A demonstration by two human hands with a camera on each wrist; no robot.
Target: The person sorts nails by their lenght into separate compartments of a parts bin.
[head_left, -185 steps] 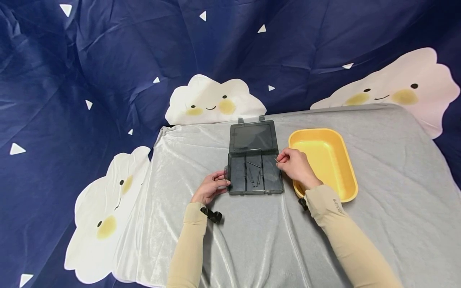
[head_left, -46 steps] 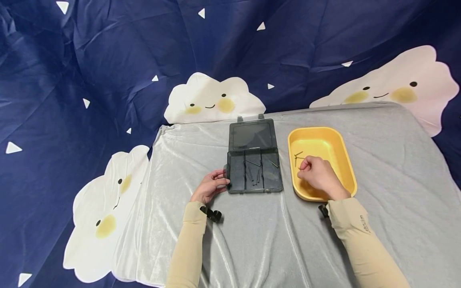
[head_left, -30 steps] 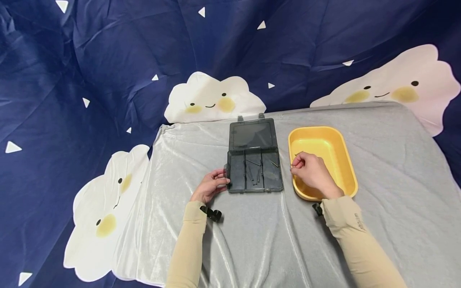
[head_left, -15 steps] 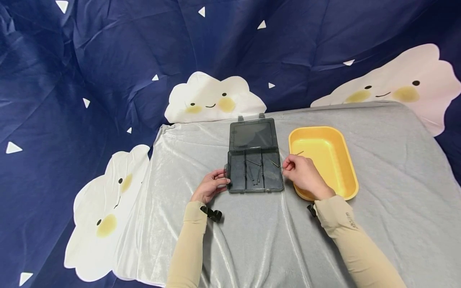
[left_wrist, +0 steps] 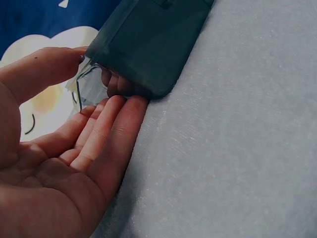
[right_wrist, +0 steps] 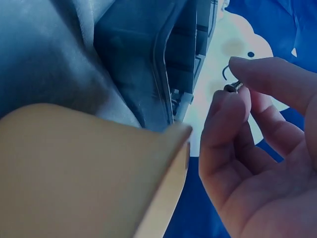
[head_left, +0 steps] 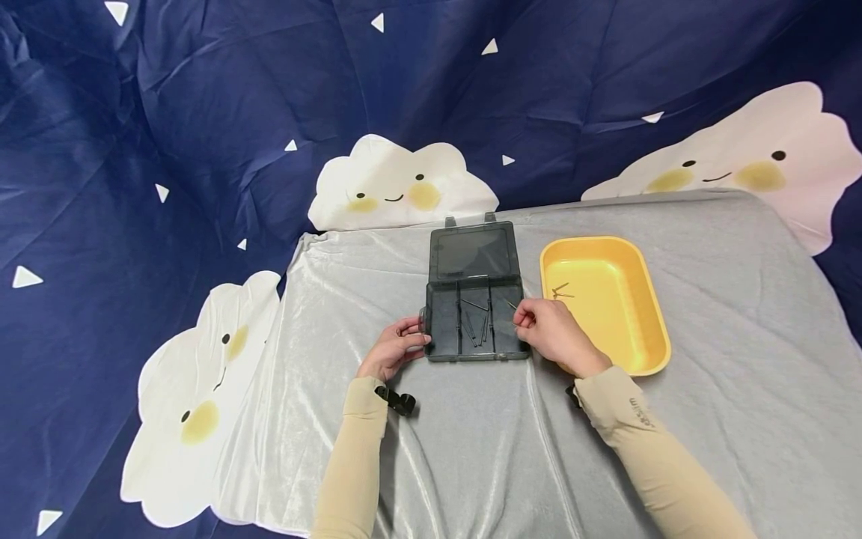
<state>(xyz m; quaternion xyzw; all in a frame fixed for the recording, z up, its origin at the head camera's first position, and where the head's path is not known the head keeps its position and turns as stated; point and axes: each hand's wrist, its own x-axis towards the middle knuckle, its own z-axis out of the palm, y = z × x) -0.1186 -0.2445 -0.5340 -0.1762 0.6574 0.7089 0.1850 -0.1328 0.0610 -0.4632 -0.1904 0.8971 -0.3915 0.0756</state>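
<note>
An open dark plastic compartment box (head_left: 441,329) lies on the grey cloth, lid folded back. My left hand (head_left: 393,350) rests at its left end; in the left wrist view the extended fingers (left_wrist: 131,111) touch the end wall, with the thumb near its other edge. Over the box's right compartment, my right hand (head_left: 554,333) pinches a small screw (right_wrist: 235,88) between thumb and fingers, its head showing in the right wrist view. Several dark screws (head_left: 475,305) lie in the middle compartment. Another screw (head_left: 511,305) shows in the right compartment, partly behind my fingers.
A yellow tray (head_left: 633,314) stands right of the box, with several screws (head_left: 562,290) near its left wall; my right wrist overlaps its front left corner. Grey cloth (head_left: 471,449) covers the table. Behind hangs a dark blue backdrop (head_left: 572,60) with clouds.
My right hand has moved left from the yellow tray to over the box's right compartment, carrying a screw. Compared with the oldest frame, one screw now lies in that compartment. The left hand has stayed put.
</note>
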